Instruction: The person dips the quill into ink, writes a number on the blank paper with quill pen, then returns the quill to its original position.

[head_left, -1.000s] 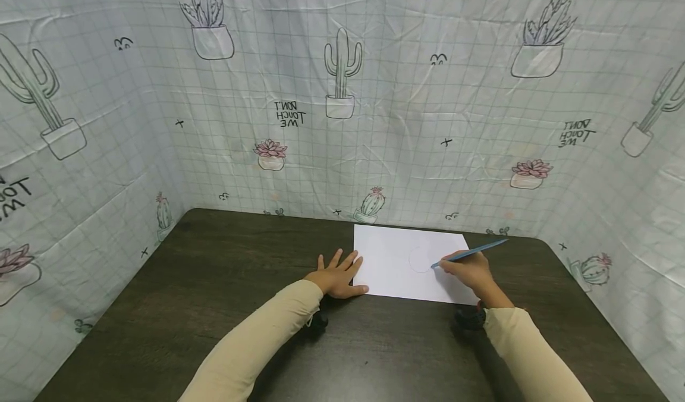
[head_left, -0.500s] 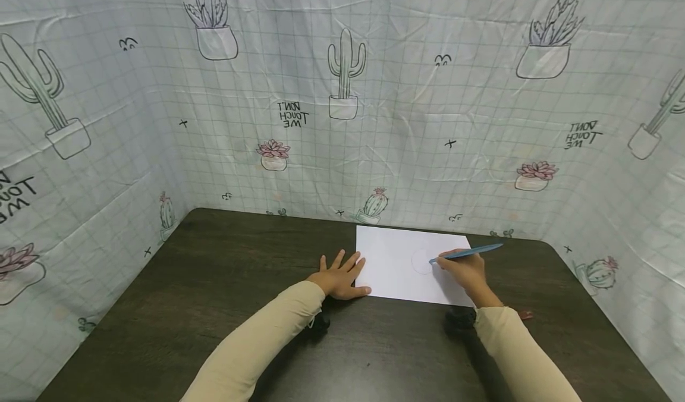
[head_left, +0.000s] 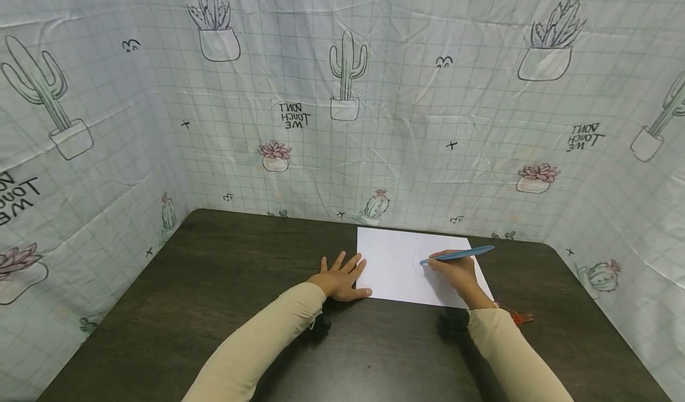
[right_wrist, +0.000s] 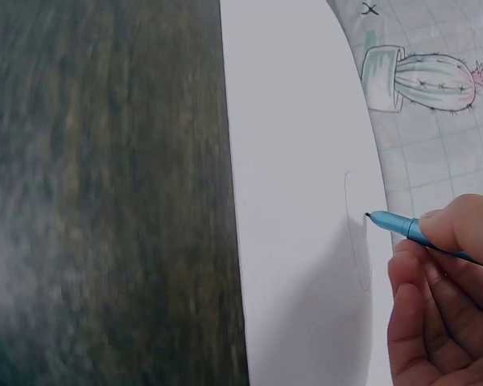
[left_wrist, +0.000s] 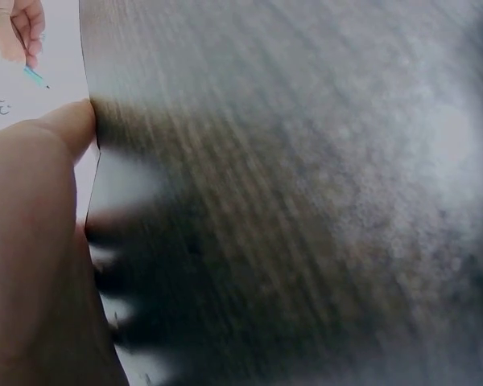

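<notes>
While I follow the feeds from my distant seat, working across from the left, I find a pale sleeve (head_left: 257, 339) leading to the left hand (head_left: 341, 284), palm down with its fingers spread wide and gripping nothing. Its thumb rests over the near left corner of the white sheet (head_left: 385, 259) and its fingertips lie along the left edge, so I judge that it steadies the paper. That sheet lies flat on the dark table (head_left: 241, 259), close to the far edge and right of the middle, before a cactus-print cloth (head_left: 310, 188).

Further right I make out a thin curved line (right_wrist: 348, 201) on the paper. From the right wrist view, it runs down one side and bends round at the low end; I see no line bridging its top, so I take the outline as partly done, with the closing stretch left. No other drawing on the sheet is visible to me.

Beside that line is the tip of the blue pen (head_left: 473, 251), though I cannot tell whether it touches the paper. The right hand (head_left: 457, 274) pinches the pen near its tip between thumb and fingers, the barrel slanting up rightward. Rightmost, an orange-red thing (head_left: 521, 317), too small for me to identify, shows beside the right sleeve (head_left: 514, 354)
</notes>
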A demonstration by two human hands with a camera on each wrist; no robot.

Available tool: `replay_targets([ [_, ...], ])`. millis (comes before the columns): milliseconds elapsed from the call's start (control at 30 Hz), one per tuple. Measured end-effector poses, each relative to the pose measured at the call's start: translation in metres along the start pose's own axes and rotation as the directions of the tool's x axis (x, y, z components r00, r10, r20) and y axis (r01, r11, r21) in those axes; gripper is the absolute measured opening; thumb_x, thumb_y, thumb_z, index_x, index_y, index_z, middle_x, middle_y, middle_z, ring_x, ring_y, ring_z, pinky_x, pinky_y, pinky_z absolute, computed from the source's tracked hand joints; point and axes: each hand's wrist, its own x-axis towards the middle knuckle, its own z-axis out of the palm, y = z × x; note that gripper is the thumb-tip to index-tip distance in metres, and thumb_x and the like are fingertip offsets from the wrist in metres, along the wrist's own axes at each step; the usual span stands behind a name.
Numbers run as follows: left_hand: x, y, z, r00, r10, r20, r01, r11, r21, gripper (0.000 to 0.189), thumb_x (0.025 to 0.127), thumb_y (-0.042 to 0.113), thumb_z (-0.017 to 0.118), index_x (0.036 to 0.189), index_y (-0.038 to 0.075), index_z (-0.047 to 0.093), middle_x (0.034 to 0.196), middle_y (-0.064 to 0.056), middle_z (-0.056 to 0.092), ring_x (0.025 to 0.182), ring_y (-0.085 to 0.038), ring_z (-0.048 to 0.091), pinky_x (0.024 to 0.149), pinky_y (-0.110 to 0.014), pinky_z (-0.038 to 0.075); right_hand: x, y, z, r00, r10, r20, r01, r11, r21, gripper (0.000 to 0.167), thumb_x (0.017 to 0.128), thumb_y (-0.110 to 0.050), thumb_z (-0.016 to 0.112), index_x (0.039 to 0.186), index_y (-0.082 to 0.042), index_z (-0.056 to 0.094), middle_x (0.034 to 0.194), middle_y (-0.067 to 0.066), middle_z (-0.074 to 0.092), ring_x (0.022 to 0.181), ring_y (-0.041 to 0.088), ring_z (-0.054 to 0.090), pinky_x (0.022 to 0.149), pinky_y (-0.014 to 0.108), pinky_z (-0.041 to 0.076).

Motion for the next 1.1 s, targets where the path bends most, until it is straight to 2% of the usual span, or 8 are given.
replay_targets([
  [167,0.001,0.0,0.001,1.0,-0.002,0.002,0.002,1.0,0.002,0.078,0.094,0.065,0.037,0.156,0.025,0.009,0.162,0.006,0.001,0.148,-0.027,-0.005,0.112,-0.063,-0.002,-0.003,-0.004,0.002,1.0,0.001,0.023,0.0,1.0,-0.026,0.026,0.08,-0.019,0.076,0.097,-0.001,0.074,0.076,-0.004,0.073,0.067,0.004,0.06,0.063,0.027,0.043],
  [567,-0.002,0.0,0.0,1.0,0.001,-0.008,-0.001,1.0,0.006,0.078,0.094,0.064,0.037,0.156,0.025,0.009,0.162,0.005,0.001,0.148,-0.028,-0.006,0.111,-0.064,-0.002,-0.007,-0.009,0.005,0.998,-0.015,0.066,0.015,1.0,0.009,0.025,0.08,-0.017,0.077,0.096,0.001,0.073,0.073,-0.003,0.071,0.068,0.01,0.062,0.062,0.029,0.043],
  [967,-0.002,0.0,0.002,1.0,-0.008,-0.009,0.008,1.0,0.01,0.078,0.094,0.064,0.037,0.156,0.026,0.009,0.162,0.007,0.001,0.148,-0.026,-0.006,0.112,-0.062,-0.002,-0.011,-0.012,0.006,0.997,-0.031,0.07,0.033,0.999,-0.035,0.023,0.079,-0.018,0.077,0.094,-0.001,0.074,0.071,-0.004,0.071,0.065,0.011,0.057,0.061,0.029,0.04],
  [1100,0.0,-0.001,0.004,1.0,-0.014,0.017,0.014,1.0,0.016,0.078,0.095,0.065,0.035,0.156,0.028,0.004,0.162,0.009,-0.004,0.148,-0.025,-0.01,0.112,-0.061,-0.006,-0.012,-0.012,0.005,0.998,-0.018,0.066,0.02,1.0,-0.023,0.024,0.079,-0.019,0.077,0.094,0.0,0.073,0.07,-0.005,0.07,0.065,0.011,0.055,0.061,0.03,0.04],
])
